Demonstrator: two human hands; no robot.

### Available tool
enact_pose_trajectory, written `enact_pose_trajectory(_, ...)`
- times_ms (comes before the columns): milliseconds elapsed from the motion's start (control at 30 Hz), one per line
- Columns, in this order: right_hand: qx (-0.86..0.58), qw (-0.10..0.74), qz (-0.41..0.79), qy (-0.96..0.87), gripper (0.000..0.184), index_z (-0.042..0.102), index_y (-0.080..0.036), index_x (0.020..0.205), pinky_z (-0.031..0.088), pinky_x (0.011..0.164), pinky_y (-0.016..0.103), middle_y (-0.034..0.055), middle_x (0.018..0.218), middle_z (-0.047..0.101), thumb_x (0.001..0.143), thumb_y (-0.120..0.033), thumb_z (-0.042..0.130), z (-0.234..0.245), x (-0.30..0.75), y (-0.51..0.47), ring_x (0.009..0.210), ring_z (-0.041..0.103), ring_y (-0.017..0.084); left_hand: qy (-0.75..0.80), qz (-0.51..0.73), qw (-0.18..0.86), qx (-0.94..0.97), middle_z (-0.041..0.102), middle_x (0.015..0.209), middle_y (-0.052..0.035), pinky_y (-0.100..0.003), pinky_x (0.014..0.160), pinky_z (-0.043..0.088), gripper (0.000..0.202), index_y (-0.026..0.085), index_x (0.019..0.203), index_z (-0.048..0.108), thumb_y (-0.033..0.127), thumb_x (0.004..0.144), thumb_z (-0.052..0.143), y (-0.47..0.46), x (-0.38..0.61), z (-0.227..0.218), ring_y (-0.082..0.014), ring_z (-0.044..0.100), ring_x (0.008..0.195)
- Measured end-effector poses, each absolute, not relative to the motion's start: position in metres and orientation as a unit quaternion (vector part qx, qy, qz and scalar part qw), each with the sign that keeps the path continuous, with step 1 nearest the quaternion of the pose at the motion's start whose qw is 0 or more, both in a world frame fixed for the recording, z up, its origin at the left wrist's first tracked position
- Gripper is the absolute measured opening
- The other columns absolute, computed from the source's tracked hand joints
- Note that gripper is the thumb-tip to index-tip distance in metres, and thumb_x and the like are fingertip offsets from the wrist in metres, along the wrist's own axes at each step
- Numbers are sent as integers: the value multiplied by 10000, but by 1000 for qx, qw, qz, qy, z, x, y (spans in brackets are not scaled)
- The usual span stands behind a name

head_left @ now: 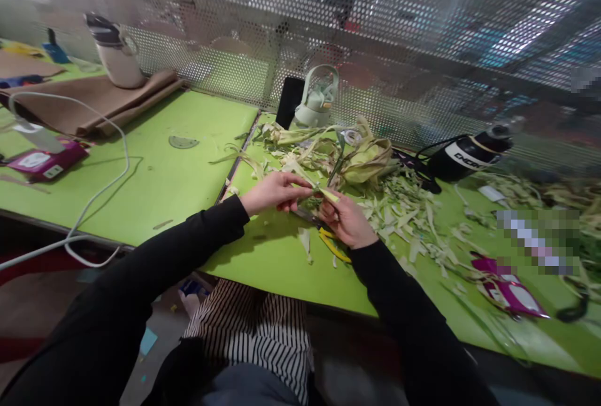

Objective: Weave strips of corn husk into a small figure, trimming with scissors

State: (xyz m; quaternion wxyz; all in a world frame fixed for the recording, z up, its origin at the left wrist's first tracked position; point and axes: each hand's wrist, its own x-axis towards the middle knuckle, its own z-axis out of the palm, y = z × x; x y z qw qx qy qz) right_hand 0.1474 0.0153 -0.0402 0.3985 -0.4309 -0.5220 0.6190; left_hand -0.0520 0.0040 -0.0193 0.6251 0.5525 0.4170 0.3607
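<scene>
Both hands half-curled, pinching narrow pale-green strip.

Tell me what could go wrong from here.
The narrow pale-green strip pinched between left hand and right hand could tear or slip among the loose scraps.

The yellow-handled tool sits right by the right hand; if its dark end is sharp, it might nick a finger.

The white cable loops over the green table's front edge, so the left sleeve might snag it.
</scene>
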Motion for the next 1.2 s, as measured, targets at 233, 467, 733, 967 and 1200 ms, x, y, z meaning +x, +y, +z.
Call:
enact_pose_trajectory(233,-465,422,526,-574,386,603,-193,732,287,429,204,-62,533,533,692,-534,779,-44,144,10,448,371,60,416,355,628,554,599,526,47,-156,424,403,143,106,1007,660,167,928,557,5,-44,-28,-48,533,392)
enact_pose_trajectory(467,-472,429,432,-638,312,648,-198,807,398,494,231,-36,620,600,732,-482,756,-43,144,5,535,501,104,357,408,691,478,698,772,-38,-212,610,509,167,83,983,675,192,857,679,7,-41,-33,-50,594,554)
enact_pose_trajectory(733,-467,503,230,-690,213,662,-234,957,489,864,402,54,1002,648,852,-418,646,-42,155,11,940,595,224,359,446,749,333,749,857,-95,-261,735,549,34,124,924,610,155,914,604,9,-41,-37,-124,708,741)
enact_pose_trajectory(967,-295,318,-126,-892,247,687,-267,1121,441,763,379,58,947,616,902,-182,608,-42,148,-1,916,564,230,321,474,756,317,747,815,-81,-182,633,525,94,87,946,670,146,912,605,10,-38,-41,-78,660,632)
enact_pose_trajectory(1200,-254,331,-136,-898,128,677,-195,1024,449,751,368,82,943,675,923,-213,600,-48,143,-5,895,577,230,307,470,764,318,731,792,-40,-192,606,529,144,102,959,684,156,828,713,8,-37,-46,-75,640,611)
